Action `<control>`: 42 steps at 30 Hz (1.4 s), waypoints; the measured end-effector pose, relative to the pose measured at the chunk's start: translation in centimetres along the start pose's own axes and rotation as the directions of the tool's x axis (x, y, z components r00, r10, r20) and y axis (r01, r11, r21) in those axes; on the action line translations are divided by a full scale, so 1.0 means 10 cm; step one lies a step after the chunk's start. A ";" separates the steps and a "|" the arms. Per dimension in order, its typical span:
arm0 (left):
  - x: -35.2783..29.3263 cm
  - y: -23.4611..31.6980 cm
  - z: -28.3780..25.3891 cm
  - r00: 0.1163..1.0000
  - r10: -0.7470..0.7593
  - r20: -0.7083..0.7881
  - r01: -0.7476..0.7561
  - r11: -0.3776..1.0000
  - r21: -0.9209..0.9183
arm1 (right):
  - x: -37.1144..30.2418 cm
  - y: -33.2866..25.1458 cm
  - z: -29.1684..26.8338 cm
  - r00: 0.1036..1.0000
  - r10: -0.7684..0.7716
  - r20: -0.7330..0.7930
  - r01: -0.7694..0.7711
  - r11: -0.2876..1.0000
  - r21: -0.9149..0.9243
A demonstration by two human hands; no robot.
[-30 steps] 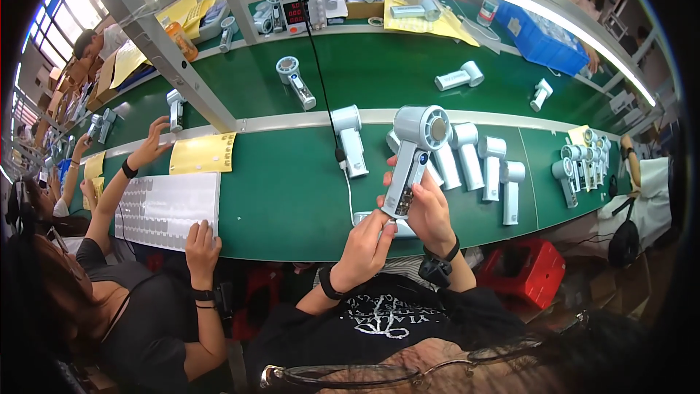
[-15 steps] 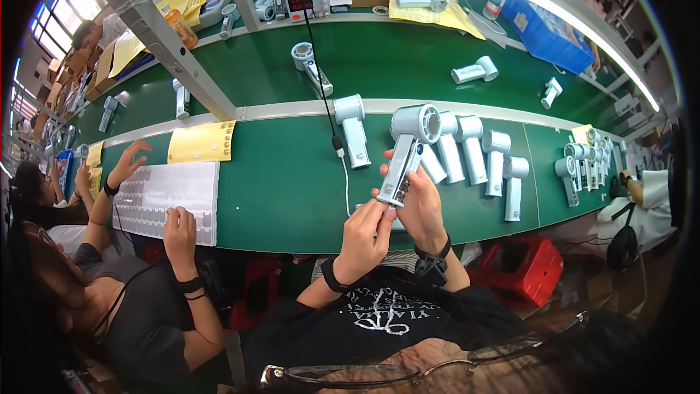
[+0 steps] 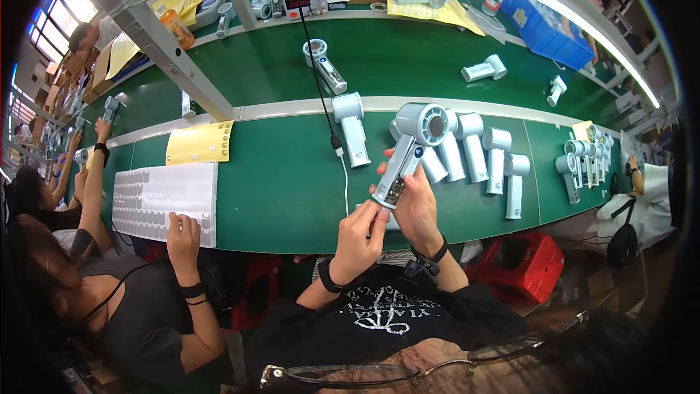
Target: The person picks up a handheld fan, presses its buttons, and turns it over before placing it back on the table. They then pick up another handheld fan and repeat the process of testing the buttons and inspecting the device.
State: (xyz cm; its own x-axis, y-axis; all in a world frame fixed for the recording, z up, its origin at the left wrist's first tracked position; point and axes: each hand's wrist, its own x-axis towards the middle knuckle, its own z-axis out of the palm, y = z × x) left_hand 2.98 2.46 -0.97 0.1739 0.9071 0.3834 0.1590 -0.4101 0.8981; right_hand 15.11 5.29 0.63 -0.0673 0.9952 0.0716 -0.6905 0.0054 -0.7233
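Observation:
A pale blue handheld fan (image 3: 426, 125) is held up and tilted in front of me, its round head at the top right. Its handle is open along one side, so the circuit parts inside show. My right hand (image 3: 417, 211) is wrapped round the handle from the right. With its fingertips pinched, my left hand (image 3: 357, 235) grips the handle's lower end. Another pale piece (image 3: 394, 223) lies on the table behind my hands, mostly hidden. To the right of the held fan, several similar fans (image 3: 498, 160) lie in a row. One more fan (image 3: 351, 128) lies to its left, beside a white cable plug (image 3: 337, 147).
Beyond a metal rail, fans (image 3: 326, 67) lie on a green conveyor (image 3: 408, 47). At left a co-worker's hand (image 3: 184, 237) rests on a white tray (image 3: 164, 204) near a yellow sheet (image 3: 200, 142). A red stool (image 3: 518, 266) stands below the table at right.
The held fan has turned slightly and shifted a little right; both hands keep their grip. Fans on the conveyor have moved right. The co-worker's left hand has reached out to a fan at far left.

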 end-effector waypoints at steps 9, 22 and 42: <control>-0.01 0.04 -0.03 0.999 -0.045 0.012 0.046 0.999 -0.002 | -0.03 0.04 0.01 0.999 -0.043 0.004 0.044 0.995 -0.095; -0.08 0.01 -0.06 0.970 -0.242 0.036 0.244 0.962 -0.120 | -0.07 0.12 0.07 0.994 -0.100 -0.033 0.081 0.926 -0.368; -0.06 -0.05 -0.11 0.992 -0.125 -0.019 0.124 0.992 -0.039 | -0.09 0.17 0.08 0.981 -0.193 -0.014 0.185 0.959 -0.214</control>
State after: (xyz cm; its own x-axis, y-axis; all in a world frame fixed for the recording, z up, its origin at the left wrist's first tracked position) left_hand 1.69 2.19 -1.42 0.1341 0.9528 0.2724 0.1418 -0.2905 0.9463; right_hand 13.42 4.34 -0.16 0.0771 0.9767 0.2000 -0.5203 0.2106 -0.8276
